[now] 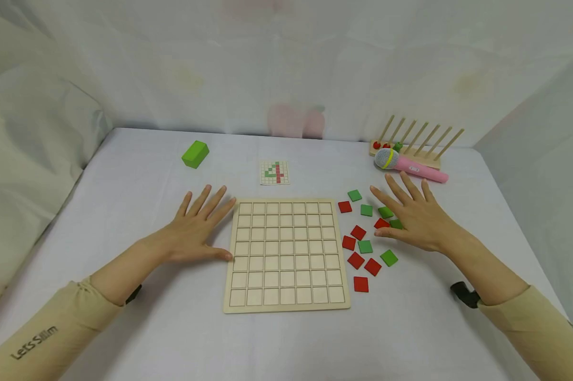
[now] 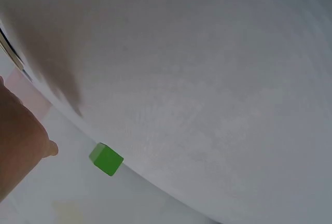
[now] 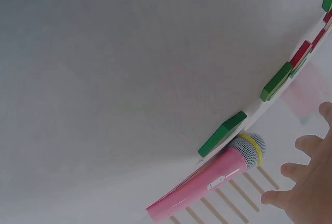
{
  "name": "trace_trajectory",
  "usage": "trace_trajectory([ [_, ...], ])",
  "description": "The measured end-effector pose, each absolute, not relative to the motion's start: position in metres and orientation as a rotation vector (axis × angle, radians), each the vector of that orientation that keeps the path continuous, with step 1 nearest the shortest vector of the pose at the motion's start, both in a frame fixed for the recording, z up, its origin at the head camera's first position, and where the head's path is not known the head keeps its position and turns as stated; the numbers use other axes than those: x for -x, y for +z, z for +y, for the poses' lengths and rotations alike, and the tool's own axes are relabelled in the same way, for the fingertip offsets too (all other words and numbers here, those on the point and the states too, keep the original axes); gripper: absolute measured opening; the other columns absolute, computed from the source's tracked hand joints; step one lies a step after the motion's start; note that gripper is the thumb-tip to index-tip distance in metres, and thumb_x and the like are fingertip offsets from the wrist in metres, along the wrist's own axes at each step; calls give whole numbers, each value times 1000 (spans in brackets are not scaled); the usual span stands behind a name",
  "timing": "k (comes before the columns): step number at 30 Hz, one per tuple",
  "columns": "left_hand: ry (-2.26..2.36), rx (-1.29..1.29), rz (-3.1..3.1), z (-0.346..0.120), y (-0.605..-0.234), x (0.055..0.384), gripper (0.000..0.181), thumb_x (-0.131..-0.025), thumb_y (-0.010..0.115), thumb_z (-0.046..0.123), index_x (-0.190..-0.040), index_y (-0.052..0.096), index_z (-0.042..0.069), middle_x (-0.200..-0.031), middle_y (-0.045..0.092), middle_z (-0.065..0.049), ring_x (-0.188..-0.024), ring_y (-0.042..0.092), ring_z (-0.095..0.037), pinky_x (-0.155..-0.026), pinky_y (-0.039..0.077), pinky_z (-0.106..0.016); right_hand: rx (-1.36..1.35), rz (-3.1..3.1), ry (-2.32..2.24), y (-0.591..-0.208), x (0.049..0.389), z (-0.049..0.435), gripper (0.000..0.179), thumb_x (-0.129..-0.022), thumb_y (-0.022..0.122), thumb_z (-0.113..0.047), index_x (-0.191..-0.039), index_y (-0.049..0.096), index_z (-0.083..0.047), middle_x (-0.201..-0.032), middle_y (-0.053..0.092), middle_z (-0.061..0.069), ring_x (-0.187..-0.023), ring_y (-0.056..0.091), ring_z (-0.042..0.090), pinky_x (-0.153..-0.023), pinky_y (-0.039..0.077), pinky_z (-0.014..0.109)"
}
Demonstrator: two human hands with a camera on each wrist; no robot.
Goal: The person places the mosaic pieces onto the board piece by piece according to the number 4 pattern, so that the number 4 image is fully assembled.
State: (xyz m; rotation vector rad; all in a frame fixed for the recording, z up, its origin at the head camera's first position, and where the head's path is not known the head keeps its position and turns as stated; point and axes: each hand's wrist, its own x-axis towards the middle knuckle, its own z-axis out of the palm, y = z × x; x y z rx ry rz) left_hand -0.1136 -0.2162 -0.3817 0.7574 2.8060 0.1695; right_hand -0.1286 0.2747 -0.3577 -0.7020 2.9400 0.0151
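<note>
Two hands (image 1: 193, 233) (image 1: 420, 221), one board (image 1: 287, 248), thirteen tiles (image 1: 358, 233)

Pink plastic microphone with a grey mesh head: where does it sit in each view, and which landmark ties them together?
Head: upper right, pink plastic microphone with a grey mesh head lying just beyond the right hand.
Left wrist: not in it.
Right wrist: low, right of centre, the microphone slants with its mesh end up to the right.
Shared landmark, head and right wrist: the row of thin wooden pegs beside it.
</note>
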Motion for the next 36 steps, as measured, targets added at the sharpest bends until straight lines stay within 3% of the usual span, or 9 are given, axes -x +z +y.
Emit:
trace_trajectory([
  [11,190,-751,2815,-218,-375,114,116,-76,55,84,-161,0,26,-169,-9,-8,-156,-11,-39,-121,-7,-68,719,2963,30,-354,128,276,92,-87,59,-65,-160,16,-30,-168,8,16,-155,0,44,-118,7,75],
  [17,231,-793,2787,-219,-375,118,114,-79,55,80,-161,0,24,-170,-7,-6,-157,-5,-36,-124,-3,-63,734,2968,-53,-342,134,274,88,-90,61,-58,-159,18,-25,-167,11,18,-154,10,42,-121,13,69],
  [23,404,-815,2668,-216,-369,134,109,-83,59,72,-161,0,23,-170,-2,-3,-158,2,-32,-126,6,-60,639,2880,-368,-327,151,266,72,-95,62,-45,-154,34,-15,-161,28,18,-148,29,40,-117,33,63],
  [27,561,-814,2542,-211,-365,147,100,-85,67,61,-160,15,21,-169,8,-2,-158,8,-29,-127,12,-57,625,2819,-559,-324,167,260,59,-97,62,-36,-146,46,-10,-148,48,16,-135,47,37,-108,44,59],
  [31,624,-820,2469,-208,-366,153,96,-81,76,52,-157,27,18,-168,18,-3,-157,13,-29,-127,16,-55,628,2741,-710,-325,182,254,50,-96,65,-27,-139,54,-6,-138,57,16,-123,58,35,-100,51,55],
  [36,654,-791,2450,-206,-368,153,108,-73,84,49,-157,27,13,-167,21,-7,-156,14,-32,-127,17,-54,627,2648,-754,-326,198,249,42,-94,68,-21,-132,59,-4,-133,61,16,-118,62,33,-96,55,52],
])
